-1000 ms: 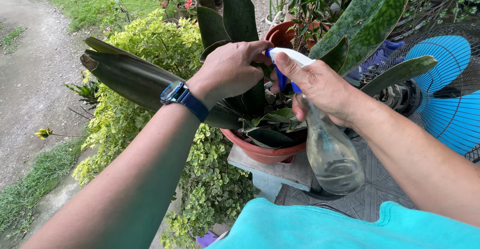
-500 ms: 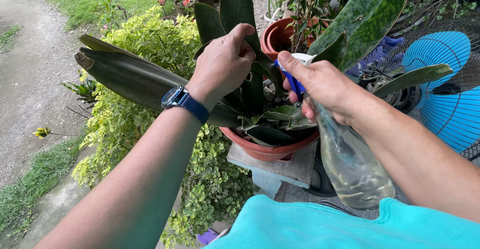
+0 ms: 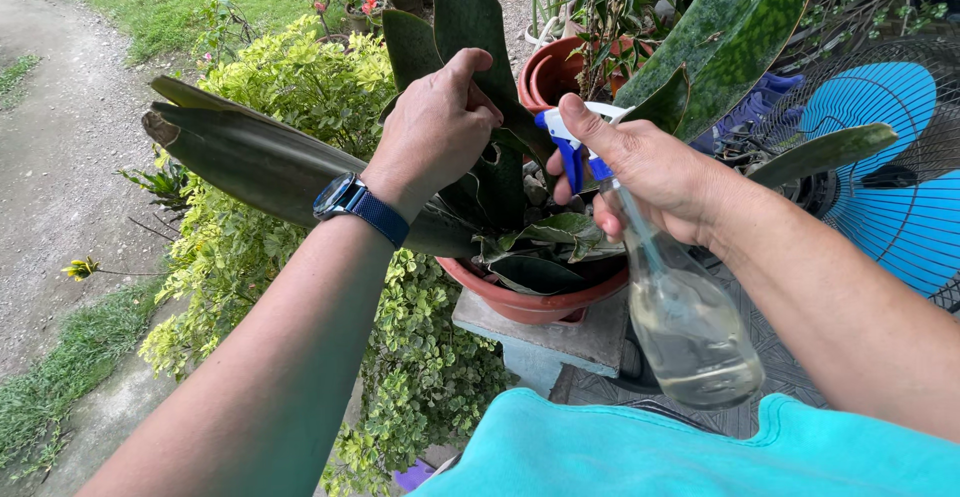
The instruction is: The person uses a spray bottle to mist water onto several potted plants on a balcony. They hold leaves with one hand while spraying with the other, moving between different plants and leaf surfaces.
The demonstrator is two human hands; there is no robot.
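- Your left hand (image 3: pixel 432 127) is clenched around a broad dark leaf (image 3: pixel 478 47) of the potted plant, fingers wrapped over its edge and holding it aside.
- Your right hand (image 3: pixel 650 172) has a firm grip on the spray bottle (image 3: pixel 685 322), index finger stretched along the white-and-blue nozzle head (image 3: pixel 570 137), which points in at the base of the leaves.
- The bottle hangs tilted just beside the terracotta pot (image 3: pixel 535 302), which sits on a pale concrete block (image 3: pixel 545 332); water fills only the lower part of it.
- I see no mist and no droplets on the leaves, so I judge the spraying barely begun here: the leaf is parted and the nozzle aimed.
- A long leaf (image 3: pixel 260 162) reaches left over the yellow-green shrub (image 3: pixel 300 87); a blue fan (image 3: pixel 880 177) stands at right.
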